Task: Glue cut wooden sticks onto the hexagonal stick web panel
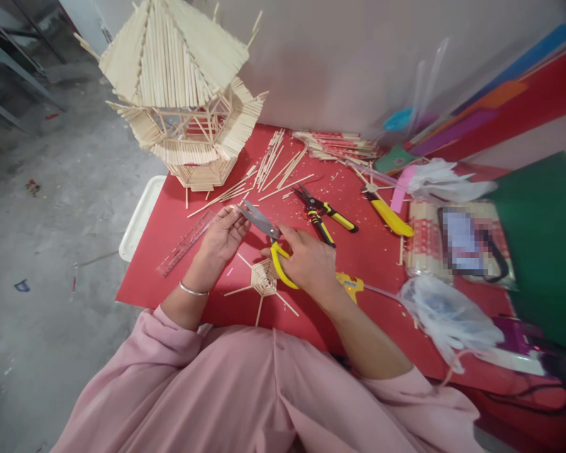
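My right hand (309,261) is closed round the yellow handle of a pair of scissors (263,221), whose metal blades point up and left. The blade tips reach my left hand (226,231), where thumb and fingers are pinched together. Whatever small thing is between those fingers is too small to make out. Below the scissors, a web-shaped piece of wooden sticks (264,278) lies on the red tabletop (207,277), several sticks jutting out from its middle. A clear ruler (185,244) lies beside my left wrist.
A pagoda-like stick model (179,82) stands at the back left. Loose sticks (270,165), black-and-yellow pliers (324,214), a yellow cutter (389,214) and a yellow glue gun (350,286) lie around. At right are packed sticks (424,242), a phone (465,239) and a plastic bag (453,314).
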A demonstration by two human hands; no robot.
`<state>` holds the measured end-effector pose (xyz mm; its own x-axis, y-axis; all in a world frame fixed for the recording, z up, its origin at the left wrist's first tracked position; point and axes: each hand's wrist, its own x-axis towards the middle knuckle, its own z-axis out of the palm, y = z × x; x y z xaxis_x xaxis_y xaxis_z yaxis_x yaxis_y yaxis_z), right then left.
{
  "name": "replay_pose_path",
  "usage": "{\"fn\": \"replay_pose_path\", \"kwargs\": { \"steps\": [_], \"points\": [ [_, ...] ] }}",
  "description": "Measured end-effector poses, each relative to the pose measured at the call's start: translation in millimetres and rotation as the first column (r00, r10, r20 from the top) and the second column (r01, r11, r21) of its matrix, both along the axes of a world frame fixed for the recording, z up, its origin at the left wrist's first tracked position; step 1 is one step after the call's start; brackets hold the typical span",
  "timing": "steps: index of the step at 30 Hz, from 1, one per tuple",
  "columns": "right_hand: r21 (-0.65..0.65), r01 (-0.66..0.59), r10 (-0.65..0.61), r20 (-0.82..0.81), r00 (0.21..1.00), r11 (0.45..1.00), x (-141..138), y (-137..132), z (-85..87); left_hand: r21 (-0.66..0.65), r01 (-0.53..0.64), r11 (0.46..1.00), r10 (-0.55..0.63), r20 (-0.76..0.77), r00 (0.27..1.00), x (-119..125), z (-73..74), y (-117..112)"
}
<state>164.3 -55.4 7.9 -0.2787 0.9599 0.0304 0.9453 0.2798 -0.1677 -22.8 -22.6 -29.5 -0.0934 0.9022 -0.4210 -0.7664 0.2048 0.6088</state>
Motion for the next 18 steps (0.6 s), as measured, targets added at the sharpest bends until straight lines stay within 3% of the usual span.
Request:
{"fn": "replay_pose_path", "kwargs": {
  "steps": [6,9,14,18],
  "points": [
    [-0.027,-0.004,0.004,-0.031,1.000,1.000,-0.1,0.0,0.5,0.026,-0.047,0.999,0.050,-0.111,0.993,-2.3,5.7,-0.6],
    [-0.079,0.084,-0.089,-0.054,0.995,0.993,9.6,6.6,6.2,0.016,-0.022,1.000,0.024,-0.143,0.989,-5.2,6.1,-0.4],
    [-0.018,0.440,-0.435,0.118,0.893,0.898,67.1,30.8,9.9,0.061,0.040,0.997,-0.024,-0.243,0.970,-7.7,4.1,-0.3],
    [-0.039,0.598,-0.580,0.201,0.789,0.800,123.7,37.2,-11.7,0.118,0.152,0.981,-0.086,-0.439,0.894,-3.4,1.6,-1.4]
  ]
}}
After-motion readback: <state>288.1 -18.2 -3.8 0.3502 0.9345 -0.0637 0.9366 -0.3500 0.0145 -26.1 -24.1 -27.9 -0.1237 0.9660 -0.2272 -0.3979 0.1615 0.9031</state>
